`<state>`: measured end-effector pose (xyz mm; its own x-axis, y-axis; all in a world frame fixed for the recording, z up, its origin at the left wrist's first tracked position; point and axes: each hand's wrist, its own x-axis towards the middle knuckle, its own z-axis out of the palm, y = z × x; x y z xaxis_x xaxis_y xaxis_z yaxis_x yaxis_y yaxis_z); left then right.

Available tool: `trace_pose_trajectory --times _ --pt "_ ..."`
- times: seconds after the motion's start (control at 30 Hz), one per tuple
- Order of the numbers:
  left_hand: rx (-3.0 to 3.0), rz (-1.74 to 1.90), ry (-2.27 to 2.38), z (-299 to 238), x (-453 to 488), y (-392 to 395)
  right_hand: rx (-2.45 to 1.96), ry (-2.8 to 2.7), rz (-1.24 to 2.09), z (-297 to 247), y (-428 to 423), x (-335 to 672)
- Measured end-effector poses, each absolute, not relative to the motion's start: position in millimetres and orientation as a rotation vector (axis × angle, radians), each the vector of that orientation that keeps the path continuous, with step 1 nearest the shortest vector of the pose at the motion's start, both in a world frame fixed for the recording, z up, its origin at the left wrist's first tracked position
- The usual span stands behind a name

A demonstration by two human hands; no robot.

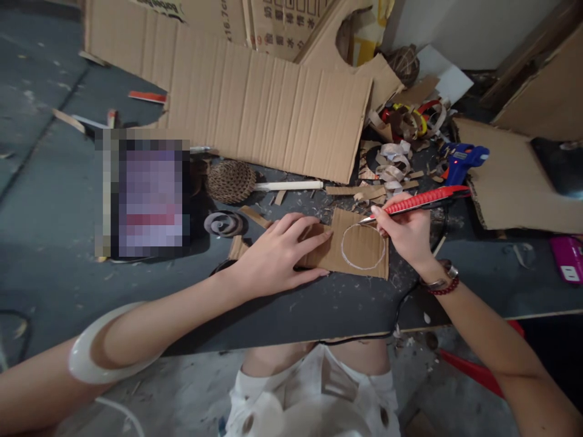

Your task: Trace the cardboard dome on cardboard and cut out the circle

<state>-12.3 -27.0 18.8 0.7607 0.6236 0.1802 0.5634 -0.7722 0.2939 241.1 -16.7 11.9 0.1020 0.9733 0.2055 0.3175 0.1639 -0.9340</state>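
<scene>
A small piece of brown cardboard [334, 258] lies near the table's front edge, with a white circle outline [364, 267] drawn on its right part. My left hand [286, 252] rests on the cardboard's left part, palm down with fingers spread. In my right hand [407, 233] is a red utility knife [416, 199], gripped like a pen. Its pointed blade tip meets the cardboard at the top of the circle; how deep it goes I cannot tell. Left of the cardboard sits a coiled grey spiral [224, 224].
Behind lie a large corrugated sheet [273, 115], a round cardboard piece on a white stick [231, 181] and paper scraps [394, 161]. A blue glue gun [462, 161] stands at the right. A pixelated screen [152, 197] is at the left. A black cable [398, 309] runs along the front edge.
</scene>
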Motion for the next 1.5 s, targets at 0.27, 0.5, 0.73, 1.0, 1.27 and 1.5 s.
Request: trace_pose_trajectory --times 0.27,0.5,0.73,1.0,1.27,1.5 --pt "2.733 0.385 0.938 18.0 -13.5 -27.1 -1.428 -1.462 0.795 15.5 -16.8 245.3" --pt "2.725 0.380 0.942 18.2 -12.8 -26.7 -1.443 -1.408 1.059 15.7 -15.2 248.8" --pt "2.711 0.373 0.949 19.3 -12.8 -27.2 -1.449 -1.330 1.060 14.6 -14.5 248.4" --pt "2.723 0.370 0.953 18.1 -12.7 -27.2 -1.424 -1.266 1.067 14.0 -13.6 248.0" --pt "2.712 0.376 0.949 18.3 -13.2 -27.1 -1.435 -1.276 1.037 14.7 -13.5 247.3" --pt "2.710 0.380 0.948 18.4 -12.9 -27.0 -1.428 -1.580 0.860 17.6 -19.8 246.0"
